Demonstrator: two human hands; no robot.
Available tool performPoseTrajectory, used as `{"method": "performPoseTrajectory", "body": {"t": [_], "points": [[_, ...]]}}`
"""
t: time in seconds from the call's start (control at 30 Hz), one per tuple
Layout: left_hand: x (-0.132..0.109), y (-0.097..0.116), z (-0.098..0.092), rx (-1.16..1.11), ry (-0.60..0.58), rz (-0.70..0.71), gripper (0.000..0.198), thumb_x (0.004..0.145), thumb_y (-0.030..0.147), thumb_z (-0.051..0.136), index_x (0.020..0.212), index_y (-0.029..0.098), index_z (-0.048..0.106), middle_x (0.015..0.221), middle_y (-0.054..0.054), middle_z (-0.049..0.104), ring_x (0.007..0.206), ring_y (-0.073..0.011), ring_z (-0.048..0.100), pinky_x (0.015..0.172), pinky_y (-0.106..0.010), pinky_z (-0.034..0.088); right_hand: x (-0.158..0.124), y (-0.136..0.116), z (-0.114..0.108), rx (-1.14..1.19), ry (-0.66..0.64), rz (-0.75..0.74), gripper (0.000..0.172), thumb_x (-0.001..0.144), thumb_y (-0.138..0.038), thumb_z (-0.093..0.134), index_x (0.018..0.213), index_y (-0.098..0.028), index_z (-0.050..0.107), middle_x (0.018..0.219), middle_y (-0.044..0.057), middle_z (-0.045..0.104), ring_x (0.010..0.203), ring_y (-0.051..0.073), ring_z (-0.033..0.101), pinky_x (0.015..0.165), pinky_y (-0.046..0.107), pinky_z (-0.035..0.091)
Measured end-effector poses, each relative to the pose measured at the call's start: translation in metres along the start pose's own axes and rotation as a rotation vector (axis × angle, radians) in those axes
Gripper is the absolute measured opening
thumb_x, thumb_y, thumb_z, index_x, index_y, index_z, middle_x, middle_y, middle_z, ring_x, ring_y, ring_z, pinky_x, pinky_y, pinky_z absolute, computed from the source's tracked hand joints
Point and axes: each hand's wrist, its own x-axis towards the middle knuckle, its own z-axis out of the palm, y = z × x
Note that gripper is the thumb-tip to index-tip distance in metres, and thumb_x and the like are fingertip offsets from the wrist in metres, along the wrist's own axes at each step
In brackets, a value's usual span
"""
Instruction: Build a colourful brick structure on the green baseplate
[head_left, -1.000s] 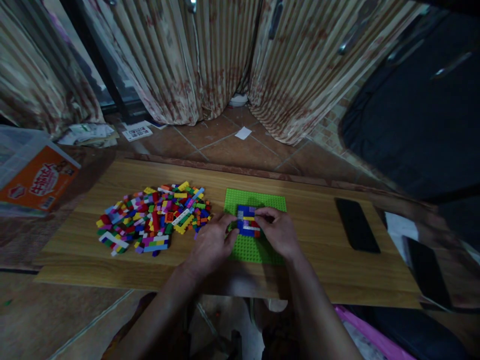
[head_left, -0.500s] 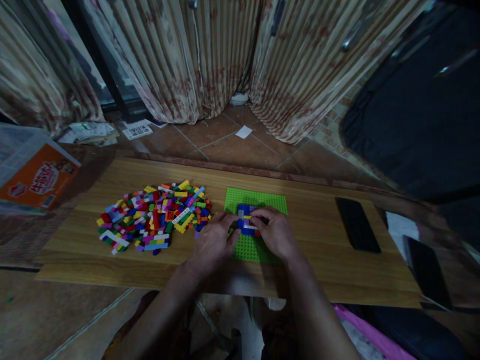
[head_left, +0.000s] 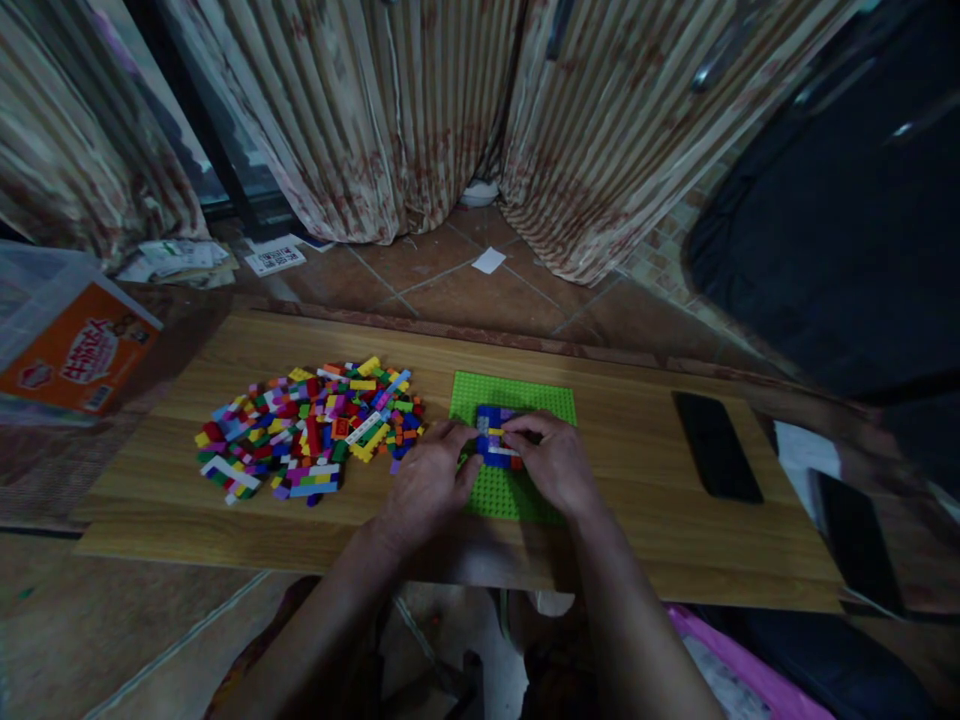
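Note:
A green studded baseplate (head_left: 536, 395) lies on the wooden board (head_left: 637, 530). On it stands a small build of blue, red, white and yellow bricks (head_left: 491, 432). My left hand (head_left: 427, 480) rests at the build's left side, fingers curled and touching it. My right hand (head_left: 551, 462) comes in from the right, its fingertips pinched on the build's top. What the fingertips press is too small to name. A heap of loose coloured bricks (head_left: 307, 430) lies to the left of the baseplate.
Two dark phones lie at the right: one on the board (head_left: 716, 445), one at its far right edge (head_left: 855, 540). An orange box (head_left: 71, 355) sits at the far left. Curtains (head_left: 420, 110) hang behind, with papers (head_left: 274, 260) on the tiled floor.
My right hand's fingers have slid a little leftward over the build, covering more of it. The left hand stays at the build's left side.

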Motion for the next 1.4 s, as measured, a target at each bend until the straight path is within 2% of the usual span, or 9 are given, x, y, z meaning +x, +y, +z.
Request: {"method": "performPoseTrajectory", "body": {"t": [0.13,0.27,0.47,0.77,1.07,1.4], "points": [[0.0,0.001,-0.002,-0.009,-0.009,0.0,0.028,0.089,0.024,0.051,0.115,0.018,0.06,0.113,-0.008,0.063,0.098,-0.0206,0.063,0.09,-0.035,0.051,0.001,-0.001,-0.002,0.036,0.028,0.053,0.012,0.072,-0.023,0.068,0.083,-0.022,0.074,0.084,0.003,0.072,0.075,0.017,0.064,0.072,0.032,0.05],[0.0,0.001,0.001,0.032,-0.006,0.018,0.032,0.09,0.027,0.051,0.12,0.019,0.058,0.119,-0.008,0.06,0.105,-0.0216,0.061,0.094,-0.037,0.05,0.003,0.0,-0.005,0.063,0.037,0.101,0.013,0.074,-0.024,0.063,0.082,-0.022,0.073,0.084,0.002,0.074,0.073,0.017,0.066,0.071,0.032,0.051],[-0.001,0.002,0.014,0.212,0.016,0.094,0.044,0.088,0.034,0.055,0.13,0.021,0.053,0.135,-0.013,0.05,0.123,-0.029,0.049,0.103,-0.045,0.042,0.005,0.005,-0.002,0.05,0.062,0.101,0.013,0.073,-0.022,0.06,0.078,-0.021,0.071,0.079,0.002,0.073,0.069,0.017,0.065,0.068,0.031,0.051],[-0.001,0.007,0.018,0.343,-0.007,0.092,0.047,0.089,0.033,0.052,0.134,0.019,0.052,0.137,-0.017,0.049,0.123,-0.0329,0.049,0.101,-0.047,0.042,0.006,0.003,-0.003,0.07,0.057,0.115,0.012,0.072,-0.022,0.06,0.076,-0.02,0.07,0.078,0.003,0.072,0.069,0.017,0.065,0.069,0.032,0.051],[0.001,0.012,0.018,0.359,-0.019,0.077,0.045,0.089,0.032,0.052,0.132,0.018,0.053,0.138,-0.015,0.051,0.118,-0.0327,0.051,0.096,-0.045,0.046,0.006,0.0,0.0,0.066,0.083,0.127,0.012,0.07,-0.019,0.059,0.073,-0.02,0.071,0.076,0.002,0.072,0.069,0.017,0.065,0.069,0.031,0.051],[0.005,0.029,0.015,0.447,-0.044,0.012,0.038,0.09,0.03,0.048,0.125,0.019,0.057,0.133,-0.013,0.054,0.113,-0.0311,0.054,0.087,-0.043,0.049,0.009,0.004,0.001,0.036,0.074,0.137,0.014,0.071,-0.014,0.059,0.074,-0.02,0.072,0.076,0.002,0.074,0.069,0.016,0.066,0.068,0.029,0.051]]}}
